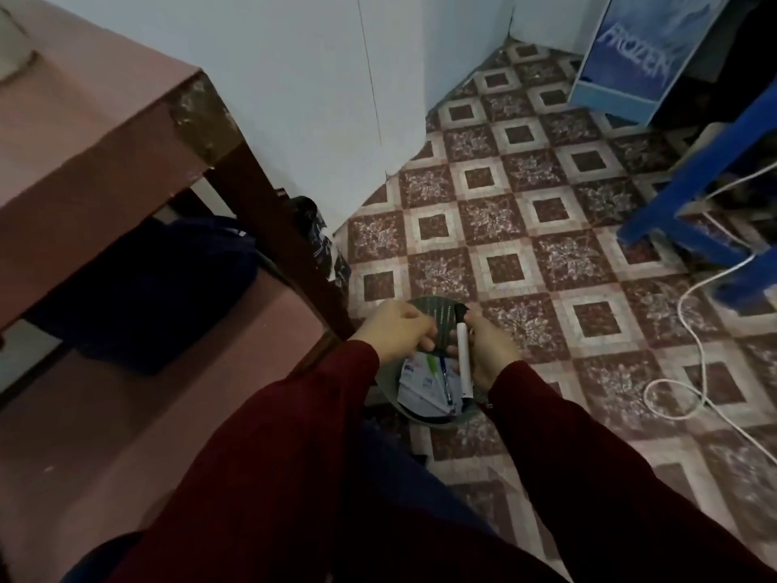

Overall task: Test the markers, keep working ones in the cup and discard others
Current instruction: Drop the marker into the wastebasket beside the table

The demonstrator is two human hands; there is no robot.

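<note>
Over the bin (433,319) — white, black-capped marker (463,359)

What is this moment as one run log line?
stage: discard | right hand: holds white marker over bin | left hand: curled, grip unclear

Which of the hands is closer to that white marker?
Right. The right hand grips the white marker over the bin; the left hand hovers just left of it.
</note>
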